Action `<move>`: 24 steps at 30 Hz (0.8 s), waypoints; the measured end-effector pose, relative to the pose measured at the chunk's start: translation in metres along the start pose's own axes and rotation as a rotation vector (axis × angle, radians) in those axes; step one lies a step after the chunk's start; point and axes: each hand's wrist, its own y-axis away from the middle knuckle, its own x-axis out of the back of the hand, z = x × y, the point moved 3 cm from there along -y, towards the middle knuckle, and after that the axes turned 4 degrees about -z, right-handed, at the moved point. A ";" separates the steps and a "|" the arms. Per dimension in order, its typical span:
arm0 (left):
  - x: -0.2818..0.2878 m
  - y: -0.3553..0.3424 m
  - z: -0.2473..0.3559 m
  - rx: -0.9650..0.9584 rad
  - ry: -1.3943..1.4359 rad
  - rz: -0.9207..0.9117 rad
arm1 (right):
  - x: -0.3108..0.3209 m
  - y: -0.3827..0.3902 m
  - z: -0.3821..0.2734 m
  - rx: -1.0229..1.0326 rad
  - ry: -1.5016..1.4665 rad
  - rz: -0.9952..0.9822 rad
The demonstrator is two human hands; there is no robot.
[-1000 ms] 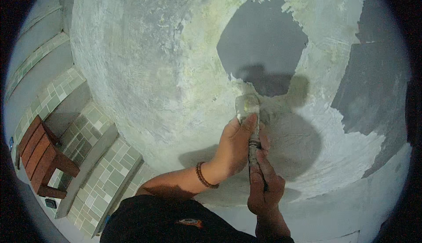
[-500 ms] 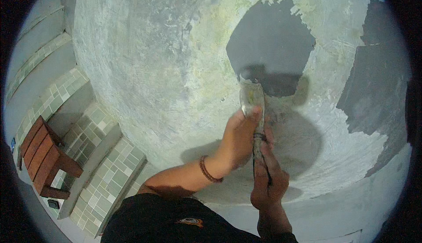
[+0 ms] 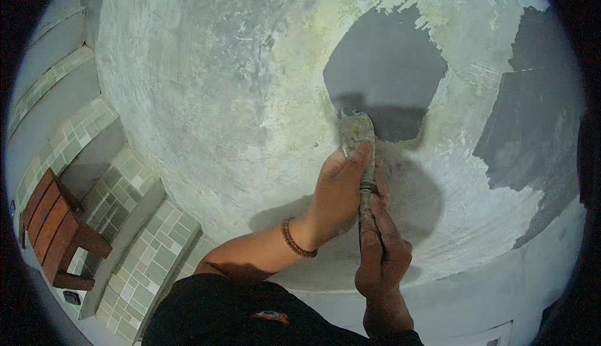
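Observation:
A putty-smeared scraper (image 3: pixel 357 130) points up at the wall, its blade tip at the lower left edge of a dark grey bare patch (image 3: pixel 388 64). My left hand (image 3: pixel 339 186), below a beaded bracelet (image 3: pixel 295 239), grips the scraper near the base of the blade, thumb on the blade. Lower down, my right hand (image 3: pixel 383 255) is wrapped around the handle. Black binding shows on the handle between the two hands. Around the patch, the wall (image 3: pixel 213 114) has a mottled whitish and yellowish coat with ragged edges.
Another dark grey patch (image 3: pixel 532 120) spreads along the wall's right side. At the left, a brown wooden stool (image 3: pixel 53 227) stands by steps with green tiles (image 3: pixel 147 252). A small black object (image 3: pixel 72 297) lies below the stool. Shadows of my arms fall across the wall.
The scraper blade has turned a little and shows broader and sharper now. Both hands keep their grip. The whole view has shifted slightly, with the stool a little farther left.

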 end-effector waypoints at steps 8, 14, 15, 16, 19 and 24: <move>0.007 0.002 0.003 -0.157 -0.351 0.003 | -0.004 0.000 -0.003 -0.046 0.002 -0.042; 0.007 0.003 0.022 -0.716 -1.075 0.129 | -0.006 -0.002 -0.003 0.040 0.004 0.021; 0.012 -0.001 0.019 -0.538 -0.842 0.091 | -0.007 -0.002 -0.002 0.013 0.017 -0.001; 0.016 -0.004 0.011 -0.199 -0.362 0.010 | -0.008 -0.002 -0.002 -0.013 0.030 -0.024; 0.015 -0.002 0.004 -0.012 -0.104 -0.063 | -0.007 -0.002 -0.006 -0.002 -0.083 0.006; 0.011 0.006 0.005 -0.320 -0.497 -0.022 | -0.009 0.004 -0.013 0.098 0.122 -0.004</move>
